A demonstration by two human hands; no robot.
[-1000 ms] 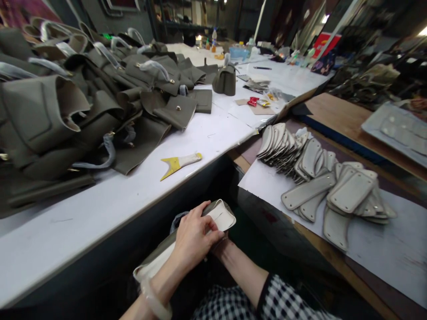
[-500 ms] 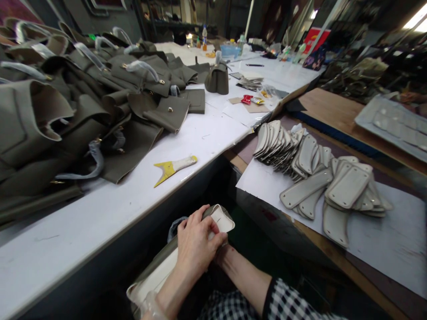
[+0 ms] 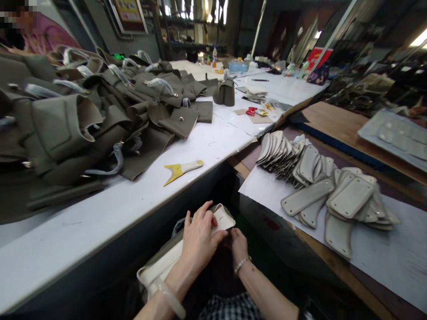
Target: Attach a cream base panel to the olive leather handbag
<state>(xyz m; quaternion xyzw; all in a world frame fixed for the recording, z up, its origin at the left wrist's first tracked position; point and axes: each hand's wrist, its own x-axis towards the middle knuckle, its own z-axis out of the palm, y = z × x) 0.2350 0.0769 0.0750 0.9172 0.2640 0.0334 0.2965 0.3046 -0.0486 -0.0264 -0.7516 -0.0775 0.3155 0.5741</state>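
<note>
An olive-grey bag [image 3: 173, 244] with a cream base and pale edging lies slanted below the table edge, over my lap. Its far end shows a cream panel [image 3: 224, 218] with a short dark line on it. My left hand [image 3: 199, 233] is closed on the bag near that end, thumb toward the right and some fingers lifted over the panel. Just to the right, my right hand [image 3: 239, 245] has its fingers curled by the bag's corner. Its fingertips are in shadow, so what they hold is hidden.
On the white table [image 3: 100, 226] lie a yellow-and-white forked tool [image 3: 180, 170] and a heap of olive bags [image 3: 66, 129]. Several grey-white curved pieces [image 3: 313, 195] are piled on the right bench. A person in pink [image 3: 50, 33] is at the far left.
My right hand has come out from beneath my left and moved to the right, its bracelet now showing. My left fingers have lifted slightly. The view has shifted a little left and up.
</note>
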